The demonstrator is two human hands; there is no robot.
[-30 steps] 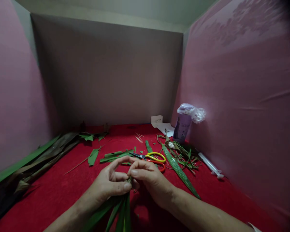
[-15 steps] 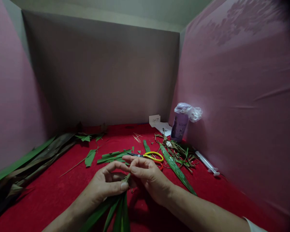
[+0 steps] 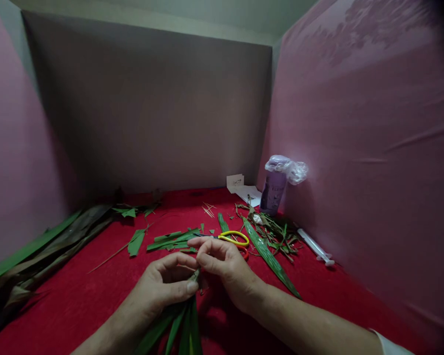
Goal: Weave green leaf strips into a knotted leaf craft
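My left hand [image 3: 161, 283] holds a bundle of long green leaf strips [image 3: 185, 328] by its narrow gathered top, thumb against forefinger. The strips fan out downward below that hand and run off the bottom of the view. My right hand [image 3: 231, 266] is closed in a pinch right at the bundle's tip. Whatever lies between its fingertips is too small to make out. Just beyond the right hand lie scissors [image 3: 233, 238] with yellow and red handles, partly covered by the fingers. Cut green leaf pieces [image 3: 172, 240] lie beyond the left hand.
Toothpicks [image 3: 208, 210] and white cards [image 3: 247, 194] lie farther back. At right stand a purple cup [image 3: 274, 192] topped with clear plastic, dried stems [image 3: 277, 234], a long leaf [image 3: 270, 261] and a syringe [image 3: 315, 247]. Large leaves [image 3: 55, 241] lie left. Walls enclose the red cloth [image 3: 74, 296].
My left hand and the leaf bundle have shifted slightly right and down. My right hand keeps its pinch near the tip. The whole view has moved a little.
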